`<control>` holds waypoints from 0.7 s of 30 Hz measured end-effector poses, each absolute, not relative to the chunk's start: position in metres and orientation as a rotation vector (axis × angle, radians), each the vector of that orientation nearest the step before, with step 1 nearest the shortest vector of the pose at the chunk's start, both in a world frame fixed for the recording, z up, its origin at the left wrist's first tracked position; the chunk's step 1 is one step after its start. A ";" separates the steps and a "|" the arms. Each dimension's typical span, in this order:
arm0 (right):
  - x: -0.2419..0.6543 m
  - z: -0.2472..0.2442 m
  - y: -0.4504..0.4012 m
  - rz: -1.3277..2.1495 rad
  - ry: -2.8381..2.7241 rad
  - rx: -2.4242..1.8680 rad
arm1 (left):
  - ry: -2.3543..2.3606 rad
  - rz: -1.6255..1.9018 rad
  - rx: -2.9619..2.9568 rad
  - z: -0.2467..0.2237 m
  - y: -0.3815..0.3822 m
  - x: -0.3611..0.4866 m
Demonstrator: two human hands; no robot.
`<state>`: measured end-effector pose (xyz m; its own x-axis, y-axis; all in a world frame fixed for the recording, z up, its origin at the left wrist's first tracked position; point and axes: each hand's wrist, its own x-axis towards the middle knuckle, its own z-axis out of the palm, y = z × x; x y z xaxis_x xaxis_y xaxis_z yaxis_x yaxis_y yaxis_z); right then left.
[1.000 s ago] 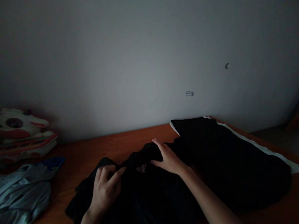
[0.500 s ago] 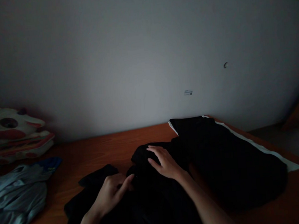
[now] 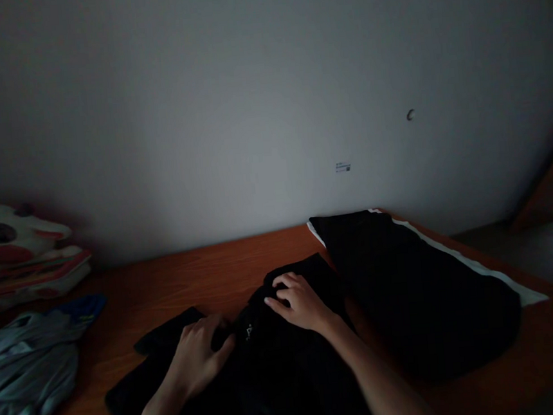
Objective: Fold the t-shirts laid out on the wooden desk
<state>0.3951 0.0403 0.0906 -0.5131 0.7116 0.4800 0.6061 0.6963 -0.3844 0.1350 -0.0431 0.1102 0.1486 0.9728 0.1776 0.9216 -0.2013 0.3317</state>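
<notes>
A black garment (image 3: 276,375) lies rumpled on the wooden surface in front of me, with a small pale logo near its upper edge. My left hand (image 3: 197,353) rests on its left part, thumb apart from the fingers, and the fingertips dip out of sight at the cloth. On the upper right part sits my right hand (image 3: 298,304). Its fingers are bent and its thumb is stretched out, with a gap between them. In the dim light the folds of the dark cloth are hard to make out.
Another black cloth item (image 3: 424,298) with white edging lies flat to the right. At left are a grey garment (image 3: 27,374) with a blue part and a cow-shaped toy keyboard (image 3: 23,252). A grey wall (image 3: 200,111) rises behind the wooden surface (image 3: 166,278).
My left hand has moved slightly left and its fingers have spread, uncovering the pale logo. My right fingers have bent more, and the garment's upper edge is smoothed out. The view has shifted slightly.
</notes>
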 end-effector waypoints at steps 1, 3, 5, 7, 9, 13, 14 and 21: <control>0.396 0.090 0.040 0.251 -2.290 -0.965 | 1.921 0.568 2.251 0.110 -0.043 0.134; 0.397 0.089 0.039 0.338 -2.322 -0.941 | 1.986 0.653 2.207 0.110 -0.042 0.132; 0.399 0.090 0.038 0.438 -2.329 -0.978 | 1.961 0.752 2.187 0.110 -0.041 0.130; 0.400 0.092 0.037 0.535 -2.313 -1.009 | 1.921 0.945 2.197 0.111 -0.041 0.128; 0.400 0.095 0.036 0.620 -2.321 -1.028 | 1.948 1.203 2.253 0.113 -0.042 0.125; 0.397 0.096 0.036 0.665 -2.357 -1.126 | 2.063 1.405 2.435 0.114 -0.047 0.118; 0.397 0.095 0.037 0.643 -2.346 -1.143 | 2.092 1.403 2.443 0.114 -0.048 0.116; 0.400 0.093 0.042 0.194 -1.948 -1.131 | 2.204 1.306 2.377 0.119 -0.045 0.101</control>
<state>0.4003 0.0421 0.0929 -0.2269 0.7716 0.5943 0.6390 0.5784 -0.5071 0.1014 -0.0451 0.1185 -0.0417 0.7024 0.7106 0.9607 -0.1671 0.2216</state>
